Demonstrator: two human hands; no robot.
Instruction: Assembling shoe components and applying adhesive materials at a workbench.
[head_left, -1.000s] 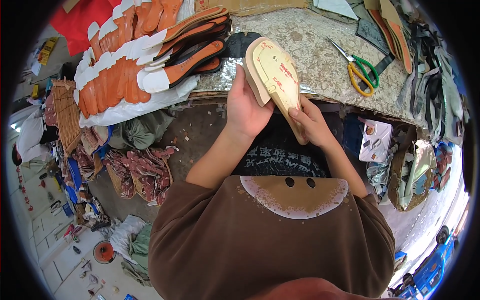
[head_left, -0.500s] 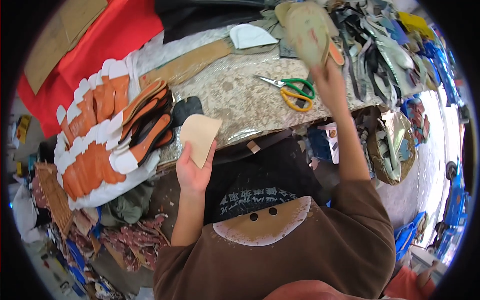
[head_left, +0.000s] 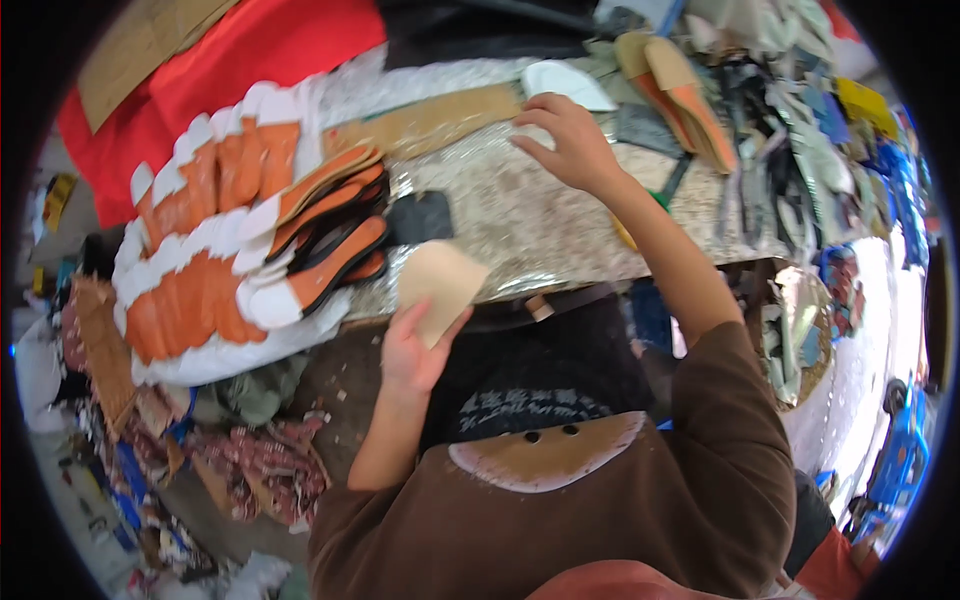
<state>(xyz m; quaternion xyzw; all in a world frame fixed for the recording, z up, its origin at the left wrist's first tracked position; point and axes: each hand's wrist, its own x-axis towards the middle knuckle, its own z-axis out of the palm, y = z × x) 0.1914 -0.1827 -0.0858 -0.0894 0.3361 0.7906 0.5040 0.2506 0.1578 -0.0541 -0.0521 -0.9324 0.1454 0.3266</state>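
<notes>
My left hand (head_left: pixel 413 347) holds a tan sole-shaped piece (head_left: pixel 438 283) upright at the near edge of the speckled worktable (head_left: pixel 520 215). My right hand (head_left: pixel 566 140) reaches across the table with fingers spread and nothing in it. It hovers just below a white curved piece (head_left: pixel 565 84) and beside a long tan strip (head_left: pixel 432 120). A stack of tan and orange soles (head_left: pixel 680 95) leans at the far right of the table, a short way from that hand.
Rows of orange and black soles on white sheets (head_left: pixel 245 240) fill the left of the table. A black piece (head_left: pixel 420 216) lies beside them. Red cloth (head_left: pixel 240 50) lies at the back. Scraps pile up at the right (head_left: pixel 800 130) and on the floor at the left (head_left: pixel 150 440).
My right hand has let go of the pair of soles at the far right and has moved left toward the white piece. My left hand still holds the tan piece.
</notes>
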